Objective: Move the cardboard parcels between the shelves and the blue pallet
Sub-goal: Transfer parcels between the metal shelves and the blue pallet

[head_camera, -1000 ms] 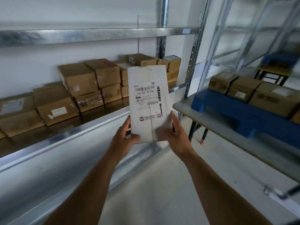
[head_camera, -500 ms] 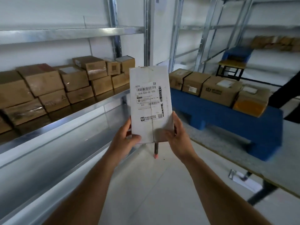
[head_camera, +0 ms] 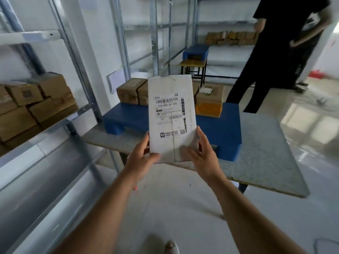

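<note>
Two hands: left hand [head_camera: 142, 156] and right hand [head_camera: 200, 154], each grip holding the white parcel [head_camera: 172, 119] upright by its lower edges.
Parcel: before the blue pallet [head_camera: 227, 125], hiding its middle boxes.
Counter [head_camera: 271, 153]: under the pallet.
Label: small print unreadable.

Lighting is bright, even daylight. The source lies to my right, where window glare washes out pale patches on the glossy floor [head_camera: 311, 125]. Shadows are soft; a faint one sits under the counter [head_camera: 266, 153]. Wide-angle distortion bends the shelf uprights [head_camera: 77, 57] at the left edge. Motion blur smears the near shelf rail [head_camera: 36, 180] and the far boxes [head_camera: 233, 38]. The label on my white parcel [head_camera: 172, 121] reads sharp.
</note>
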